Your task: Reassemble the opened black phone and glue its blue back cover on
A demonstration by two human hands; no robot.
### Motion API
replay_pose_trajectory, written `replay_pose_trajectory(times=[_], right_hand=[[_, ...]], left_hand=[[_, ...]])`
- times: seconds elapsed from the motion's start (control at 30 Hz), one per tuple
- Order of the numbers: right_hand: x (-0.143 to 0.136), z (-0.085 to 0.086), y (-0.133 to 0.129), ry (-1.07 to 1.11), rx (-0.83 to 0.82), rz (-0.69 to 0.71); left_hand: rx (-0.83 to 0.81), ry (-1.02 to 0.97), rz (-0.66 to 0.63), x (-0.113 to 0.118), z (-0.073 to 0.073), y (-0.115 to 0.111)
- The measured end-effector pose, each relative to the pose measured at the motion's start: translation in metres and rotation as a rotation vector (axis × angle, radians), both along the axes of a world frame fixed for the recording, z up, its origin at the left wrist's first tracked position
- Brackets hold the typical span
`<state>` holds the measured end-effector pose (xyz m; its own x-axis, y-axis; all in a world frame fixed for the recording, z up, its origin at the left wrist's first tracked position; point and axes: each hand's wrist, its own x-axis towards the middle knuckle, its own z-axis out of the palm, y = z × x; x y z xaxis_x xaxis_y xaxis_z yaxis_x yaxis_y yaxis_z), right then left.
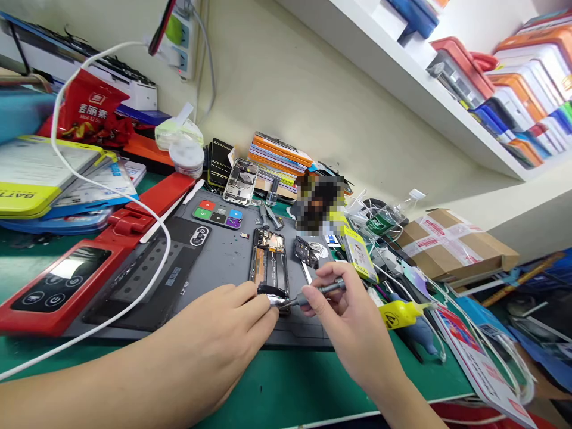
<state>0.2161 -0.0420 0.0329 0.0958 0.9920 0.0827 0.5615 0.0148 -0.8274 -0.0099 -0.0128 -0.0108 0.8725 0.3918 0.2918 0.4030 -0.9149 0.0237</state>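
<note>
Okay, so nearest the front edge of the green counter [259,381] are two bare hands at work. The left hand [223,330] has its fingers bunched at the lower end of an opened phone [277,271], right by a shiny silver-and-black bit; the thumb's hidden, so can't tell if they're actually pinching it. The right hand [353,316] has its fingers wrapped snugly around a grey screwdriver [335,286], with the tip down at that same end. The phone lies guts-up on a grey mat [227,256], toward the mat's right edge. Just right of the right wrist there's a yellow bottle [399,314]. Over by the counter's left edge sits a red device with a black panel [60,277], and next to it a black back cover [179,262] lies along the mat's left edge. Further off, near the mat's back edge, there's a pad with coloured squares [217,215] and some more screwdrivers [272,217]. Behind those are a silver phone shell [241,182] and a stack of orange boxes [281,146] along the counter's back edge.
</note>
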Motion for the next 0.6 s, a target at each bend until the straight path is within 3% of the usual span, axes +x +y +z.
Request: replay_pose_trajectory(times=[0.6], right_hand=[[0.0067, -0.0011, -0.0050, 0.003, 0.137, -0.002]], left_hand=[[0.052, 0.027, -0.001, 0.0008, -0.0057, -0.0018]])
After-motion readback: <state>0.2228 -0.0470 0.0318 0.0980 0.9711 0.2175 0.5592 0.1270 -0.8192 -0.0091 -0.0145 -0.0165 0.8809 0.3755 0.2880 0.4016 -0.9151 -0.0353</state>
